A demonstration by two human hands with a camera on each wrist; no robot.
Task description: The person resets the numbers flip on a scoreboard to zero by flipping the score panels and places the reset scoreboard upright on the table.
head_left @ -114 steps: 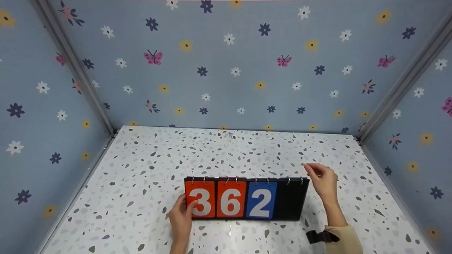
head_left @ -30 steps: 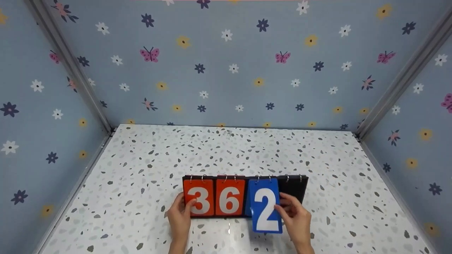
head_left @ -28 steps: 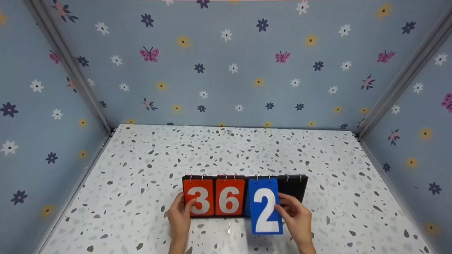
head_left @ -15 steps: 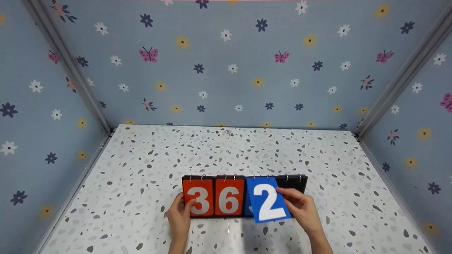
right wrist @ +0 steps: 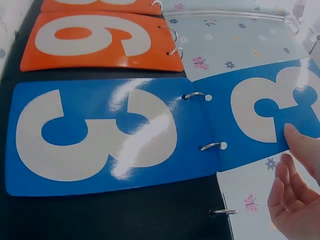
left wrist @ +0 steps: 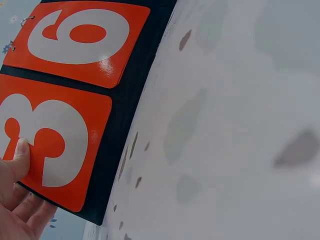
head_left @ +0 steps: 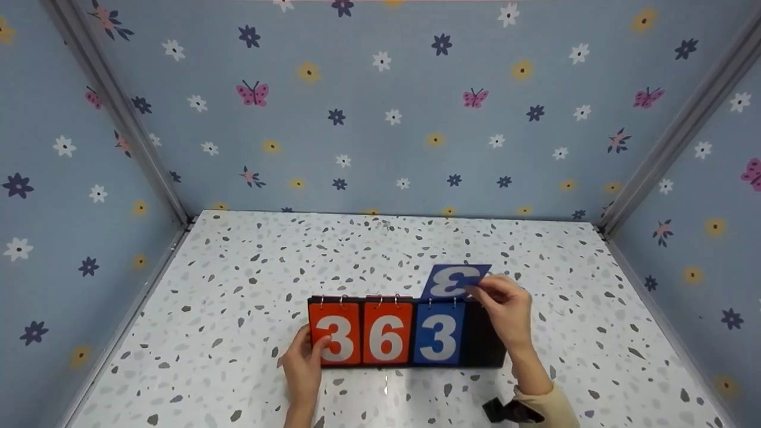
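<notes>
A black flip scoreboard [head_left: 484, 342] stands on the table, its number cards hung on metal rings along the top edge. Its front reads red 3 [head_left: 336, 324], red 6 [head_left: 386, 333] and blue 3 [head_left: 439, 334], with a bare black panel at the right end. My left hand [head_left: 302, 371] grips the left end, thumb over the red 3. Between thumb and fingers, my right hand [head_left: 510, 312] pinches the edge of a blue number card [head_left: 455, 280] lifted above the top edge, its reverse showing an upside-down 3. In the right wrist view, that card [right wrist: 255, 115] still hangs on both rings.
The white speckled table [head_left: 267, 255] extends behind and to both sides of the scoreboard. Blue flower-patterned walls [head_left: 386, 89] enclose it at the back, left and right. A black strap [head_left: 514, 410] sits at my right wrist, by a beige sleeve.
The right hand first came to the blue 2 card from the right, then pulled it forward and swung it up over the top edge, uncovering the blue 3. The left hand has kept its grip.
</notes>
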